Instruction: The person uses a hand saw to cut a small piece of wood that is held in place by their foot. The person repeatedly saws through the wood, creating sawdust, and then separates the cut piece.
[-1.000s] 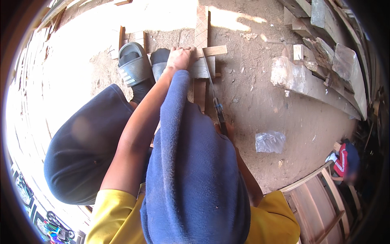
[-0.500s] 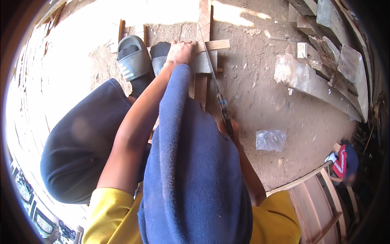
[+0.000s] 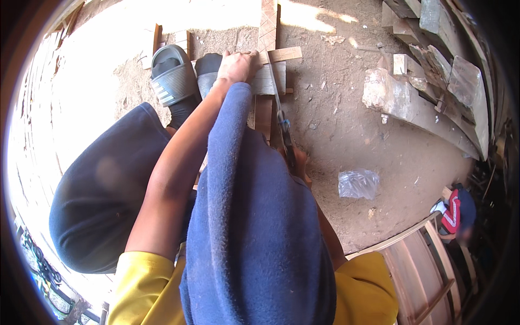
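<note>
My left hand (image 3: 237, 67) presses down on a thin wooden strip (image 3: 286, 54), its fingers bent over the left part. Under the strip lies a grey block (image 3: 277, 78) across a long plank (image 3: 267, 30) on the ground. My right hand (image 3: 299, 161) is wrapped round the dark handle of a handsaw (image 3: 275, 86), partly hidden by the blue cloth of my raised leg (image 3: 260, 206). The narrow saw blade stretches forward to the strip, just right of my left hand, and its far end meets the strip's edge. A sandalled foot (image 3: 172, 76) rests left of the block.
Rough timber offcuts (image 3: 403, 97) are piled at the right. A crumpled clear plastic bag (image 3: 358, 183) lies on the dirt floor. Behind it, at the lower right, stands a wooden frame with panels (image 3: 414, 271). Red and dark cloth (image 3: 454, 211) shows beside it.
My right hand and the saw handle have shifted forward and left, so the blade now stands steeper in the view. My left hand stays on the strip.
</note>
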{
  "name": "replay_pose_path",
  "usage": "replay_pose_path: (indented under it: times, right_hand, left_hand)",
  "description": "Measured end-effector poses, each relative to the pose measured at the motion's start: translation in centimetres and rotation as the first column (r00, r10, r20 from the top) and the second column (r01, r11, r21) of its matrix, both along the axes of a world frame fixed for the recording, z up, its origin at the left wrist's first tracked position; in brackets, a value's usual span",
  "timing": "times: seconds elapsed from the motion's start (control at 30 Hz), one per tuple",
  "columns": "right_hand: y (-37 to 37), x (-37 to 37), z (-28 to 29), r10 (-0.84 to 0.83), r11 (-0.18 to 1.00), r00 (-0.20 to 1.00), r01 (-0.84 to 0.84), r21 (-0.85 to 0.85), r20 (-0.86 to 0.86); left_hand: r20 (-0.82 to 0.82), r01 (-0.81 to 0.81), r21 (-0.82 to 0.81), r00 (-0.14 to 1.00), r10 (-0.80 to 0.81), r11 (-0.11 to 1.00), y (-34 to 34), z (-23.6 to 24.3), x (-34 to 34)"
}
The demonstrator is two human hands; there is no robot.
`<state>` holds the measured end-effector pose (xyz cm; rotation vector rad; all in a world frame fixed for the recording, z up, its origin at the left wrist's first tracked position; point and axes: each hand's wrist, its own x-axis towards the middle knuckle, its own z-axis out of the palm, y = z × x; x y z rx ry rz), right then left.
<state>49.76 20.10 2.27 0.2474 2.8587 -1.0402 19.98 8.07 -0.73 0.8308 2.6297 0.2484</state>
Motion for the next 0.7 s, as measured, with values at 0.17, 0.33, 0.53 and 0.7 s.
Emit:
replay_pose_path:
  times: [0.17,0.33,0.53,0.7]
  right_hand:
    - [0.4,2.8,-0.1,-0.023,0.993,0.999,0.017,0.116,0.044]
    - [1.8,2.4,-0.2,0.065,0.976,0.994,-0.046,0.211,-0.085]
    - [0.2,-2.4,-0.1,-0.119,0.948,0.985,0.075,-0.311,-0.126]
    - [0.4,0.9,0.8,-0.126,0.976,0.985,0.101,-0.194,-0.12]
  left_hand:
    - [0.019,0.028,0.001,0.999,-0.028,1.0,0.0,0.2,0.0]
    - [0.007,0.036,0.014,0.999,-0.036,0.999,1.1,0.7,0.5]
    - [-0.044,0.029,0.063,0.999,-0.027,0.998,-0.2,-1.3,-0.1]
    - [-0.058,-0.007,0.04,0.998,0.009,0.999,-0.6,-1.8,-0.4]
